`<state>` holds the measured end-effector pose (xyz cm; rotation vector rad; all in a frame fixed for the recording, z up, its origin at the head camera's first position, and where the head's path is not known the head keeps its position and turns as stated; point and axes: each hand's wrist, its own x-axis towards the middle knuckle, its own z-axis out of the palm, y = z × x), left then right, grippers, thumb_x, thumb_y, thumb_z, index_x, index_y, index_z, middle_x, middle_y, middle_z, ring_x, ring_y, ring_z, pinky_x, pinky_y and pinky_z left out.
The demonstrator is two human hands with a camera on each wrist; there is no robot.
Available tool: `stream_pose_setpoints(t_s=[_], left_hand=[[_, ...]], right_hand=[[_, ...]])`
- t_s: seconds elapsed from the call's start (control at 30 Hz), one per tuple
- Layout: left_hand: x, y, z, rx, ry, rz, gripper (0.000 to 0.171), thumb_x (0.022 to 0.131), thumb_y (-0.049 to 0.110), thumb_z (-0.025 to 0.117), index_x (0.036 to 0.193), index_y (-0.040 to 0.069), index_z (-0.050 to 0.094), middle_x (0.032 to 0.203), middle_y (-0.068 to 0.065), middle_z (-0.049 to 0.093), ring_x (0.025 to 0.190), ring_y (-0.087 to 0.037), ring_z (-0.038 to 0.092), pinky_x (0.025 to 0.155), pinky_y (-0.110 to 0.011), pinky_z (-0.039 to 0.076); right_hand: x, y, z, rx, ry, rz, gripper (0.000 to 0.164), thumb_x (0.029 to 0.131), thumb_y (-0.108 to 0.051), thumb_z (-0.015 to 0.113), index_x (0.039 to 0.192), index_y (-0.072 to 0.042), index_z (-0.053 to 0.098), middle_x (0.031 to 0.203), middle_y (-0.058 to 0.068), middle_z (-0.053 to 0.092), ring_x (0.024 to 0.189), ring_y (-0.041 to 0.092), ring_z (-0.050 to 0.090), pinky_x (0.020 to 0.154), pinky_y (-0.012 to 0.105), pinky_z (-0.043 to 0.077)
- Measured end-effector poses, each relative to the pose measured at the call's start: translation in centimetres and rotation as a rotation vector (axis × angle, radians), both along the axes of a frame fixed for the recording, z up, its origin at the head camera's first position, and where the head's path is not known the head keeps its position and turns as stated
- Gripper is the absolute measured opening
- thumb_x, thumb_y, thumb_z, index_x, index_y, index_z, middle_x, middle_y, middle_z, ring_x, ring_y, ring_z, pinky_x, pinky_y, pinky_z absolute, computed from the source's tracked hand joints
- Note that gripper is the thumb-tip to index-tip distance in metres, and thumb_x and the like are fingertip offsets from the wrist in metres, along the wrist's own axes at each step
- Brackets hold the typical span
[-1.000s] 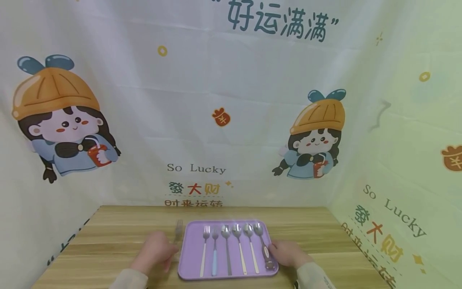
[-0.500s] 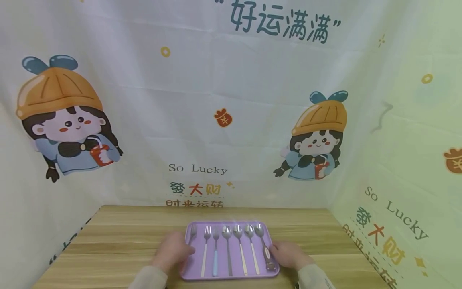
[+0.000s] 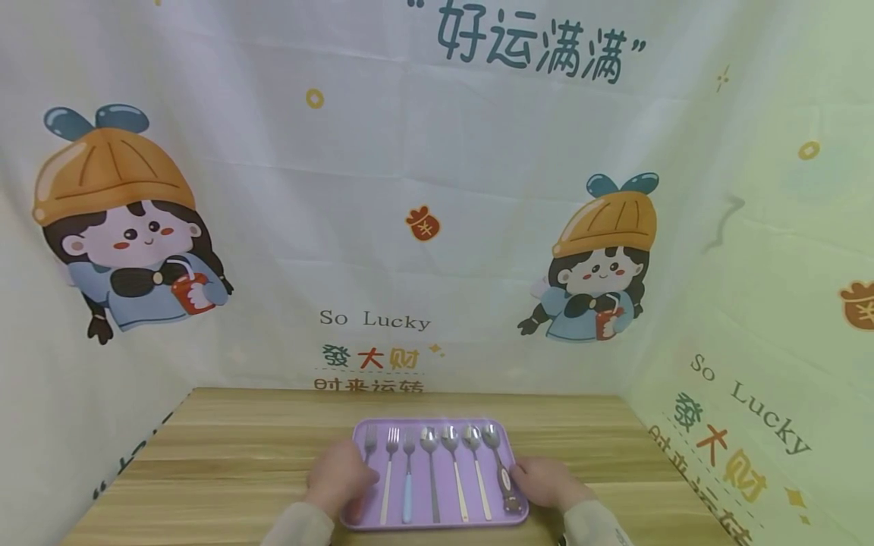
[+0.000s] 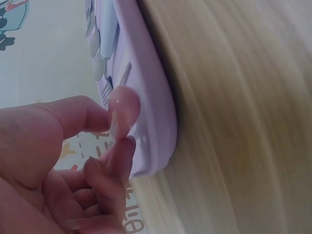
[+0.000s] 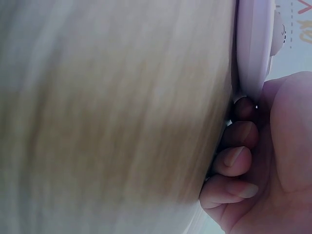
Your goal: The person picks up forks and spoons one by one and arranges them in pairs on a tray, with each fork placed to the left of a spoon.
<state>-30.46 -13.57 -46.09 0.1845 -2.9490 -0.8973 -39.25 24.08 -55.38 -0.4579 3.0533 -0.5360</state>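
Note:
A pale purple tray (image 3: pixel 437 525) lies on the wooden table. My left hand (image 3: pixel 340 479) is over its left side, pinching a metal fork (image 3: pixel 370 438) whose tines show beyond the fingers; its handle is hidden. In the left wrist view, thumb and index finger (image 4: pixel 122 156) meet close above the tray. My right hand (image 3: pixel 545 481) grips the tray's right edge, thumb at the rim and fingers (image 5: pixel 234 161) curled beneath it. Beside the held fork lie a light-handled fork (image 3: pixel 386 485), a blue-handled fork (image 3: pixel 407 497) and several spoons (image 3: pixel 429 437), one with a brown bear handle (image 3: pixel 505 481).
Wooden tabletop (image 3: pixel 225 455) surrounds the tray. A pale cloth backdrop (image 3: pixel 328 189) with cartoon figures and lettering hangs behind the table and along its sides.
My left hand has carried the fork rightward from the table beside the tray to over the tray's left side, next to the other cutlery. My right hand keeps its grip on the tray.

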Motion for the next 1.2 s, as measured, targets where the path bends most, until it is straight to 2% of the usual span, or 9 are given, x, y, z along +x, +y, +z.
stream_pose_setpoints(t_s=[0.17, 0.33, 0.47, 0.7, 0.87, 0.97, 1.17, 1.2], left_hand=[[-0.1, 0.3, -0.4, -0.027, -0.001, 0.0, 0.025, 0.083, 0.018, 0.085, 0.078, 0.006, 0.064, 0.076, -0.007, 0.066, 0.07, -0.024, 0.063, 0.065, -0.041, 0.056], [-0.1, 0.4, -0.5, -0.038, 0.001, 0.01, 0.024, 0.081, 0.017, 0.084, 0.079, 0.006, 0.063, 0.078, -0.008, 0.067, 0.072, -0.026, 0.064, 0.067, -0.045, 0.058], [-0.1, 0.3, -0.6, -0.037, 0.001, 0.02, 0.025, 0.081, 0.017, 0.084, 0.082, 0.004, 0.063, 0.08, -0.009, 0.066, 0.074, -0.027, 0.063, 0.067, -0.046, 0.058], [-0.1, 0.3, -0.6, -0.035, -0.002, 0.021, 0.025, 0.082, 0.018, 0.084, 0.081, 0.005, 0.063, 0.079, -0.009, 0.065, 0.073, -0.026, 0.063, 0.066, -0.045, 0.057], [-0.1, 0.3, -0.7, -0.041, -0.002, 0.019, 0.025, 0.082, 0.018, 0.084, 0.083, 0.003, 0.064, 0.081, -0.01, 0.066, 0.074, -0.027, 0.064, 0.066, -0.045, 0.058], [0.0, 0.4, -0.6, -0.044, -0.002, 0.015, 0.025, 0.083, 0.019, 0.083, 0.082, 0.004, 0.063, 0.08, -0.009, 0.066, 0.073, -0.027, 0.063, 0.067, -0.045, 0.058], [0.3, 0.4, -0.3, -0.021, -0.004, -0.005, 0.028, 0.088, 0.023, 0.081, 0.077, 0.008, 0.06, 0.076, -0.008, 0.064, 0.07, -0.025, 0.062, 0.066, -0.043, 0.055], [0.3, 0.3, -0.3, -0.015, -0.005, -0.007, 0.029, 0.09, 0.024, 0.081, 0.077, 0.008, 0.06, 0.076, -0.008, 0.064, 0.07, -0.025, 0.062, 0.065, -0.042, 0.055]], right_hand=[[0.6, -0.3, 0.8, 0.017, -0.009, -0.009, 0.042, 0.115, -0.045, 0.036, 0.088, -0.028, 0.064, 0.073, -0.006, 0.058, 0.071, 0.012, 0.055, 0.081, 0.045, 0.056], [0.6, -0.3, 0.7, 0.01, -0.028, -0.015, 0.043, 0.114, -0.046, 0.036, 0.086, -0.029, 0.063, 0.072, -0.006, 0.057, 0.069, 0.013, 0.054, 0.078, 0.043, 0.054], [0.6, -0.3, 0.5, 0.008, -0.01, -0.015, 0.043, 0.114, -0.045, 0.037, 0.084, -0.029, 0.063, 0.072, -0.007, 0.058, 0.069, 0.012, 0.055, 0.079, 0.045, 0.055], [1.7, -0.8, 1.9, 0.015, -0.014, -0.004, 0.046, 0.115, -0.046, 0.034, 0.093, -0.023, 0.066, 0.076, -0.002, 0.059, 0.071, 0.015, 0.055, 0.079, 0.047, 0.056], [1.8, -1.0, 2.3, 0.007, -0.013, -0.008, 0.044, 0.115, -0.044, 0.037, 0.091, -0.022, 0.067, 0.076, -0.002, 0.06, 0.073, 0.015, 0.057, 0.082, 0.049, 0.057], [2.1, -1.2, 2.6, 0.003, -0.004, -0.016, 0.043, 0.115, -0.043, 0.039, 0.092, -0.022, 0.069, 0.075, -0.004, 0.061, 0.073, 0.014, 0.057, 0.083, 0.05, 0.058], [1.9, -1.0, 2.2, 0.011, 0.001, -0.016, 0.045, 0.115, -0.046, 0.036, 0.095, -0.023, 0.069, 0.076, -0.005, 0.06, 0.072, 0.013, 0.056, 0.083, 0.049, 0.058], [2.2, -1.1, 2.6, 0.001, -0.01, -0.021, 0.044, 0.115, -0.044, 0.037, 0.094, -0.021, 0.069, 0.076, -0.003, 0.06, 0.072, 0.015, 0.056, 0.083, 0.05, 0.057]])
